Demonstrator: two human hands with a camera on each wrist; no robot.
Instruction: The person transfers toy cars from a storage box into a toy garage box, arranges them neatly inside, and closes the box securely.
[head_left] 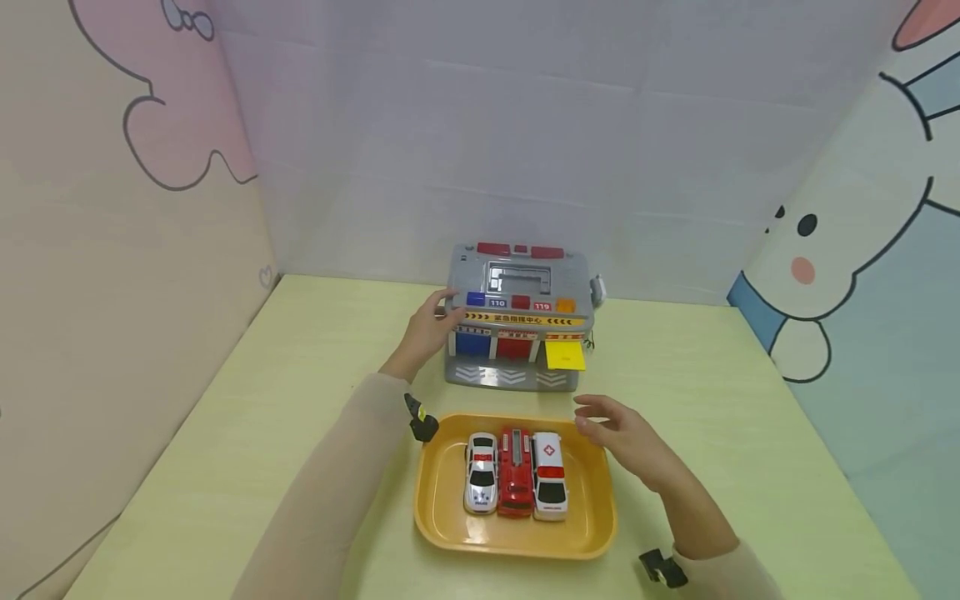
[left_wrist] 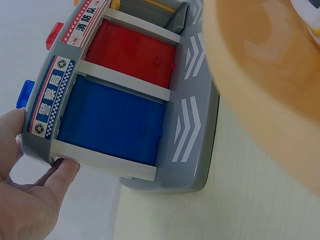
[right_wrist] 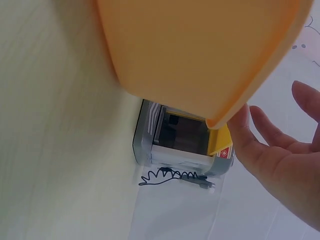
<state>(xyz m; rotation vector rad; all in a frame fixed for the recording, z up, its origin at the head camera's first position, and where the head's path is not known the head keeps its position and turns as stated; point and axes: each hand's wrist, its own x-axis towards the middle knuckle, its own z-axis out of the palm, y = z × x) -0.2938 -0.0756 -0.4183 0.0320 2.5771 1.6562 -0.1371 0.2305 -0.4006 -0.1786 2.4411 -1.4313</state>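
Observation:
A grey toy emergency station [head_left: 517, 312] stands at the back, with a blue door [left_wrist: 112, 120] and a red door [left_wrist: 131, 52] down and a yellow door [head_left: 565, 355] raised. My left hand [head_left: 429, 333] grips the station's left front roof corner between thumb and fingers. My right hand [head_left: 626, 437] hovers by the far right corner of a yellow tray [head_left: 517, 546], fingers loosely bent and holding nothing. In the tray, a white police car [head_left: 482, 475], a red fire truck [head_left: 515, 475] and a white ambulance [head_left: 551, 479] lie side by side.
A toy handset [head_left: 597, 290] sits on the station's right side, with a dark coiled cord [right_wrist: 170, 175] near it. Behind the pale table [head_left: 300, 350] rises a plain cloth wall [head_left: 525, 133], with printed cartoon panels [head_left: 840, 250] at the sides.

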